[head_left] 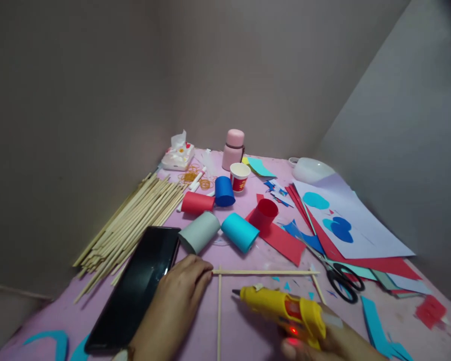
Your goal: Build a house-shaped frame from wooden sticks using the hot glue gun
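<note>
1. Nearest my camera, my right hand point(336, 341) has its grip wrapped around a yellow glue gun point(272, 305). A red light glows on the gun; its nozzle points left, just beside the lengthwise stick point(219, 318) and apart from it.
2. That stick runs toward me over the pink tabletop point(195, 333) and meets the crosswise stick point(265, 273) near its left end. I judge this meeting point to be where care matters most: a small dab, nozzle close, sticks square.
3. My left hand point(184, 283) has its fingertips at the crosswise stick's left end. I cannot tell whether that grip pinches or merely presses. I would hold this end firmly, fingers clear of the hot tip.
4. At the crosswise stick's right end, a short slanting stick point(317, 287) meets it at an angle; whether they are joined, I cannot tell. I would avoid jolting that corner.
5. Blue paper scraps point(286, 286) lie just below the crosswise stick; I would keep them out of any glue.
6. Farther out, a phone point(137, 288) lies beside my left forearm, scissors point(344, 282) sit to the right, and paper rolls point(240, 232) stand or lie beyond the sticks.
</note>
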Demonstrator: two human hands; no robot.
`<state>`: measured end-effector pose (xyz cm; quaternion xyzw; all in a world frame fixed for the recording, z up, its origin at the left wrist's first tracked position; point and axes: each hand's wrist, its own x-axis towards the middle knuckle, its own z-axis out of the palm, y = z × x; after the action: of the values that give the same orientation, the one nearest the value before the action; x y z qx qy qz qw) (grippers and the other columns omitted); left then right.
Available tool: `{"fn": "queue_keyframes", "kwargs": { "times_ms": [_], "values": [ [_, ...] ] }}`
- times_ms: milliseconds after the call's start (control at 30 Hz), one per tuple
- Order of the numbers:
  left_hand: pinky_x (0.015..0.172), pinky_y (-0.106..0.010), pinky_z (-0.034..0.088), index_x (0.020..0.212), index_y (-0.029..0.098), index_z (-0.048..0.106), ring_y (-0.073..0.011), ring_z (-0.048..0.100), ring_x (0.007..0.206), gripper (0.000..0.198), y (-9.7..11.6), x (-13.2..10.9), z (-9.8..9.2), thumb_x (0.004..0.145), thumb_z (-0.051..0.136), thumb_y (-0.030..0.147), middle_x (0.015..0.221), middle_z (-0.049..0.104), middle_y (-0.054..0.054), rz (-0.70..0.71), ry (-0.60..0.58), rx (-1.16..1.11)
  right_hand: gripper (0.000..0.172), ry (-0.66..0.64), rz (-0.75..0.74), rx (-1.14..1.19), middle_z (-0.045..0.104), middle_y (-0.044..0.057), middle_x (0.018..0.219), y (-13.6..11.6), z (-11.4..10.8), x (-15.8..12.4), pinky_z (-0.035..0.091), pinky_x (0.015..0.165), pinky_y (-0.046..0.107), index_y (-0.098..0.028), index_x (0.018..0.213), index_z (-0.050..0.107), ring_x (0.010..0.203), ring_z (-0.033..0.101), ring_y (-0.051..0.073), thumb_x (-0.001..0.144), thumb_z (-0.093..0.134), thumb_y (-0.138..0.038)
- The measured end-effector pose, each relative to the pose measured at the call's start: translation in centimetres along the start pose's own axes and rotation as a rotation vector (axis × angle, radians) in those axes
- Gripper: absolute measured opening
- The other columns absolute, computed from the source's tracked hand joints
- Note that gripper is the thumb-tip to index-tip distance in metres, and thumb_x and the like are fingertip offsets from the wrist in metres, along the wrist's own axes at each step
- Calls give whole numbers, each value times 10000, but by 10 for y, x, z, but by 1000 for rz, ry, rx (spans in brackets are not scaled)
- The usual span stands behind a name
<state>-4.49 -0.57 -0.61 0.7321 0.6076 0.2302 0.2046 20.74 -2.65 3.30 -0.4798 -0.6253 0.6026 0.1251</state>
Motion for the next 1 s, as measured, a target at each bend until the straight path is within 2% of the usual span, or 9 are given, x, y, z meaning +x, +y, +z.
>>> {"fn": "queue_keyframes", "kwargs": {
  "times_ms": [167,267,367,433,500,600,767,867,1000],
  "values": [
    [793,-312,463,885,224,642,-182,623,875,225,2,-2,0,917,422,255,917,659,-20,3,13,-11,528,32,-62,-35,675,24,1139,-8,0,8,476,903,325,-310,1250,584,960,628,255,745,678,-436],
    [800,-313,460,910,221,643,-181,619,883,220,4,-2,0,922,425,249,928,658,-24,16,27,-10,423,62,-67,-104,723,28,951,-15,2,6,498,863,311,-302,1154,661,887,640,241,762,652,-461],
    [811,-328,459,958,204,640,-192,614,898,205,7,-4,0,919,447,262,961,664,-39,49,43,18,360,123,-31,-167,695,18,741,-14,2,-5,543,654,271,-290,1070,696,676,630,198,777,619,-483],
    [842,-338,454,1000,185,635,-201,609,930,197,8,-4,2,907,480,265,999,670,-50,90,80,31,350,186,18,-185,668,19,721,-9,1,-14,520,526,243,-260,1036,694,581,590,165,781,613,-486],
    [857,-333,453,1034,178,628,-195,608,948,200,8,-3,4,897,498,244,1027,671,-50,114,95,25,337,245,95,-193,656,28,725,-2,-1,-25,498,471,233,-242,993,692,565,577,160,781,614,-493],
    [899,-334,447,1087,165,614,-191,594,1006,235,9,-3,8,888,501,221,1081,664,-58,151,69,-10,324,302,158,-175,637,34,664,4,-2,-41,484,432,242,-233,909,692,552,580,174,770,615,-516],
    [970,-342,417,1180,183,574,-182,549,1091,313,9,-2,14,881,491,223,1173,637,-38,190,40,-34,336,388,116,-133,580,6,560,2,-2,-61,423,396,220,-228,865,654,496,546,152,751,626,-543],
    [971,-367,423,1205,188,557,-193,552,1093,339,8,0,15,896,450,277,1199,625,-40,210,44,-70,328,418,88,-66,539,-10,532,-1,-7,-73,362,372,207,-228,794,638,443,482,117,753,621,-553],
    [993,-419,400,1215,222,555,-240,559,1098,401,2,5,17,881,432,405,1226,609,-76,201,68,-118,355,445,79,-24,533,-6,540,-2,-14,-91,352,403,218,-216,730,621,473,474,120,780,585,-566]
  ]
}}
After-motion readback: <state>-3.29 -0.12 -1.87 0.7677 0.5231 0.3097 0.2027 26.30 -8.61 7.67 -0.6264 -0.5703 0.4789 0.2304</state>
